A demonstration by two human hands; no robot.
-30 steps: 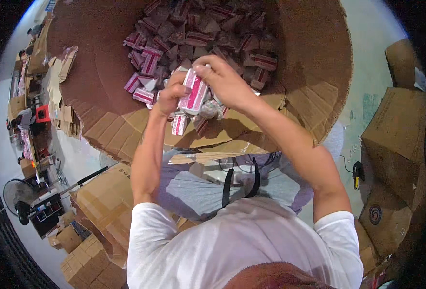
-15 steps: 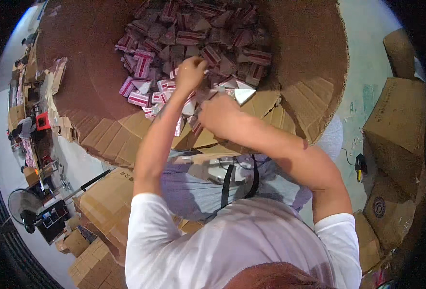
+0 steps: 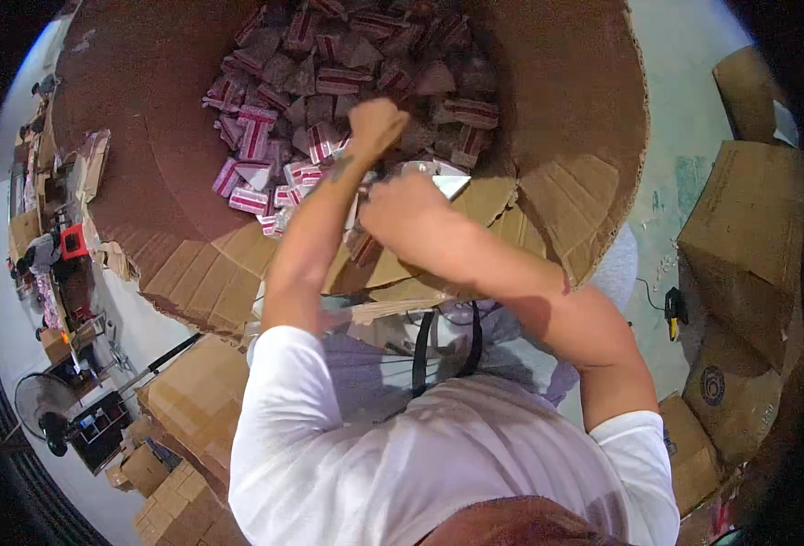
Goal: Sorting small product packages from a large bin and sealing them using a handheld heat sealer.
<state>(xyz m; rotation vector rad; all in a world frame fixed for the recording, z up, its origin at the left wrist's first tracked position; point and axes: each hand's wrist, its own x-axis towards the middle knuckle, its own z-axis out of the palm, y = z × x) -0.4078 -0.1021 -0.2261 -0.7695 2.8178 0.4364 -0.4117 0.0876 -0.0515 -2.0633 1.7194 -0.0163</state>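
My left hand (image 3: pixel 376 126) is closed in a fist over a heap of small wedge-shaped packs (image 3: pixel 340 82), white with pink-red stripes and seemingly wrapped in clear film. Whatever its fingers hold, if anything, is hidden. Closer to me, my right hand (image 3: pixel 407 205) is curled, knuckles up, above the near flaps of a big round cardboard bin (image 3: pixel 575 100). Its fingertips are out of sight. A white triangular pack face (image 3: pixel 452 185) shows just beyond its knuckles. The packs lie jumbled inside the bin at all angles.
Folded brown cardboard boxes (image 3: pixel 738 218) stand at the right, with a black-and-yellow tool (image 3: pixel 674 314) on the floor beside them. To the left are a fan (image 3: pixel 45 400), a taped carton (image 3: pixel 188 391) and a red stool-like object (image 3: pixel 74 241). The bin's near edge is torn and bent.
My left hand has moved right and slightly away from me, and its forearm now covers a striped pack seen before. The right hand has stayed nearly in place. The whole view has shifted slightly.
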